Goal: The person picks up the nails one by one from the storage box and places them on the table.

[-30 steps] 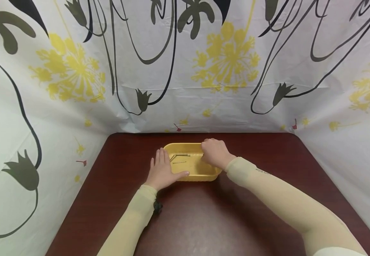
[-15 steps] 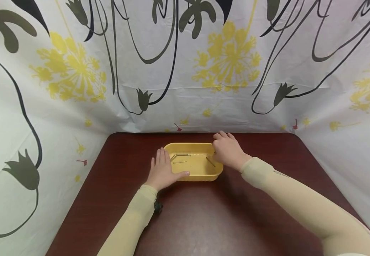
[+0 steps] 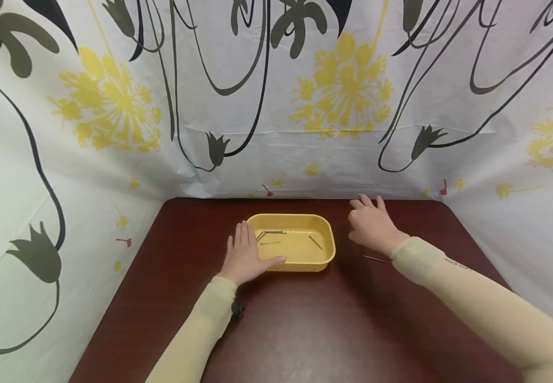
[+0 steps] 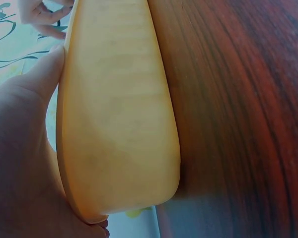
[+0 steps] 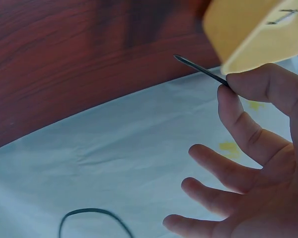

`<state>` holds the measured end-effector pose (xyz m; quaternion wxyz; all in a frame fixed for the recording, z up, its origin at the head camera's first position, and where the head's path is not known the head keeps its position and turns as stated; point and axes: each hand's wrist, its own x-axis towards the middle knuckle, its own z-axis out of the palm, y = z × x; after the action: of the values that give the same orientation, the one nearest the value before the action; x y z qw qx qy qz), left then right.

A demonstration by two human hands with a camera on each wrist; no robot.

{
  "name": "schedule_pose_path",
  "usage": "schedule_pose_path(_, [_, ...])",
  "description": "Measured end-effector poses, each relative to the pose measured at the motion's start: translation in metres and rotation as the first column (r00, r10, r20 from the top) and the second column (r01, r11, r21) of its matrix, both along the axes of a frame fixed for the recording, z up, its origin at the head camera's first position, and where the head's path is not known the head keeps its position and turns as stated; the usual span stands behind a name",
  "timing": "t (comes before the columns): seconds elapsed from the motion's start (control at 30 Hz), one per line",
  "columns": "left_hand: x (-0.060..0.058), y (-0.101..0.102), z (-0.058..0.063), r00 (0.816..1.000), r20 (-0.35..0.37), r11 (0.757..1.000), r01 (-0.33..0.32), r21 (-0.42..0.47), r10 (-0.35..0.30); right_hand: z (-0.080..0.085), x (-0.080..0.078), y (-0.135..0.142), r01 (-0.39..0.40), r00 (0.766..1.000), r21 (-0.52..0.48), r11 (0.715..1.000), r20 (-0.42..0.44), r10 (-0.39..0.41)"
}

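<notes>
A yellow plastic tray [image 3: 305, 266] sits on the table with several thin nails [image 3: 271, 243] inside. At its left end my left hand [image 3: 245, 255] rests with straight fingers along the end, the thumb over the front rim; the left wrist view shows this hand [image 4: 25, 114] against the tray's side [image 4: 114, 109]. To the right of the tray, my right hand [image 3: 374, 226] is raised. In the right wrist view the right hand [image 5: 258, 144] pinches a nail [image 5: 201, 68] between thumb and index fingertip, other fingers spread. Another nail [image 3: 374, 259] shows against the tabletop just below that hand.
The dark red-brown table [image 3: 305, 330] has rounded far corners. A white sheet [image 3: 267, 106] with yellow and grey plant prints hangs behind it and at both sides. A small dark object [image 3: 237, 309] shows at the left wrist.
My right hand has moved right, out of the tray and past its right end. A nail at the tray's right side and one on the table have come into view. The left hand stays.
</notes>
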<state>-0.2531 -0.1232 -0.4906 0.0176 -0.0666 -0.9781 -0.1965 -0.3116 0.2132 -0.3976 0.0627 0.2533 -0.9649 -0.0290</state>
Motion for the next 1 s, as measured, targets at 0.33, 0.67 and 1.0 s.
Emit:
schedule_pose_path(0.33, [-0.002,0.000,-0.001,1.000,0.002,1.000,-0.001,0.001,0.001,-0.015,-0.002,0.050,0.033,0.999,0.016,0.999,0.039,-0.034])
schedule_pose_path(0.67, [-0.003,-0.001,-0.001,1.000,-0.004,1.000,-0.002,-0.006,0.002,-0.034,-0.003,0.086,0.070,0.993,0.041,0.997,0.090,-0.073])
schedule_pose_path(1.0, [-0.004,0.000,-0.001,1.000,0.008,1.000,0.002,-0.012,-0.002,-0.049,-0.001,0.108,0.072,0.987,0.059,0.996,0.139,-0.079])
